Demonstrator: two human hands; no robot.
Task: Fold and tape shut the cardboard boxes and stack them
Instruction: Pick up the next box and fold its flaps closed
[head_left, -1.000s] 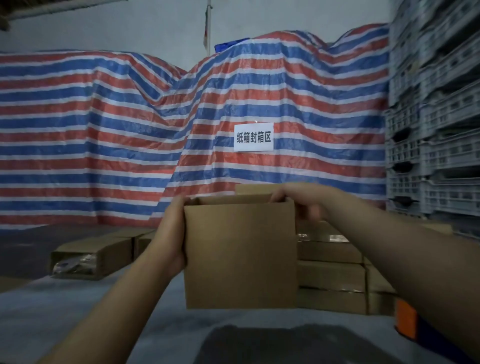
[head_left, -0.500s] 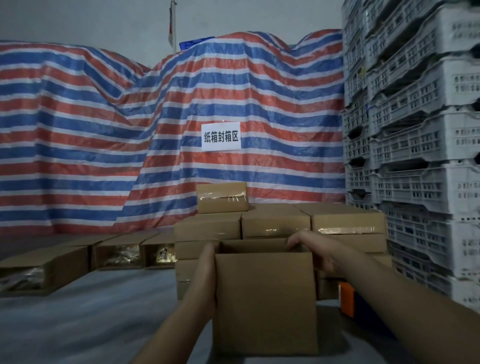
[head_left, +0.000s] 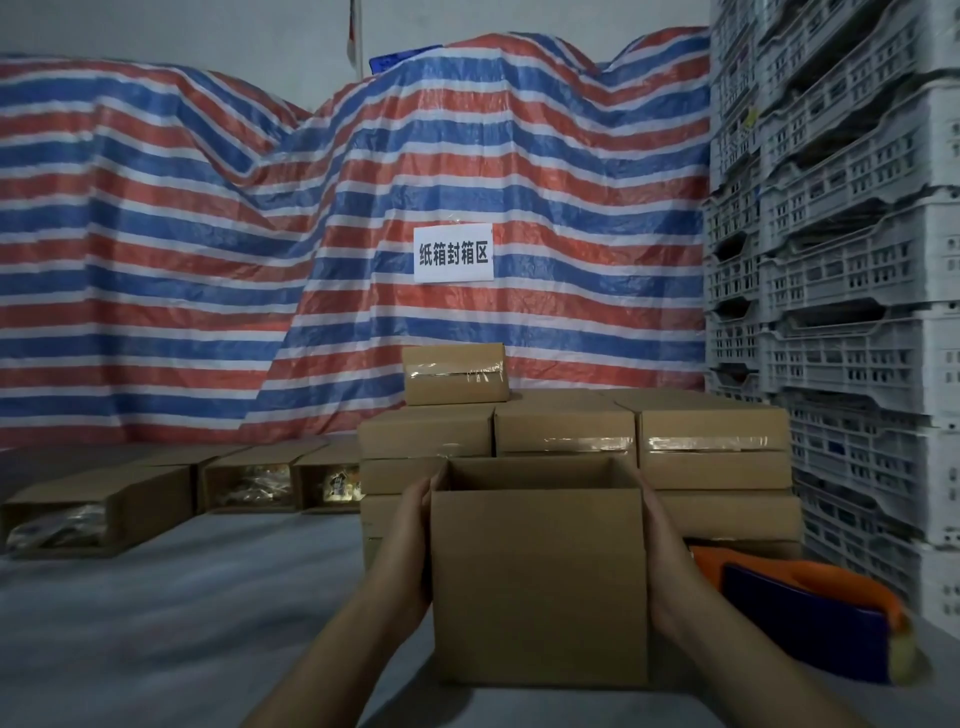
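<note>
An open-topped brown cardboard box (head_left: 537, 582) stands upright on the grey surface (head_left: 156, 613) right in front of me. My left hand (head_left: 408, 551) presses flat against its left side, fingers straight up to the rim. Flat against the right side lies my right hand (head_left: 670, 561). The top flaps are not visible above the rim. Behind the box stands a stack of taped boxes (head_left: 714, 441), with one single taped box (head_left: 454, 374) on top. An orange and blue tape dispenser (head_left: 810, 618) lies just right of my right hand.
Several unsealed boxes (head_left: 249, 483) lie on their sides at the left, contents showing. Tall grey plastic crates (head_left: 857, 260) wall off the right side. A striped red, white and blue tarp (head_left: 208, 260) with a white sign (head_left: 453, 253) fills the back.
The box came down from mid-air onto the surface. My right hand slid from the top rim to the right side. The view turned, bringing the stack and dispenser into sight.
</note>
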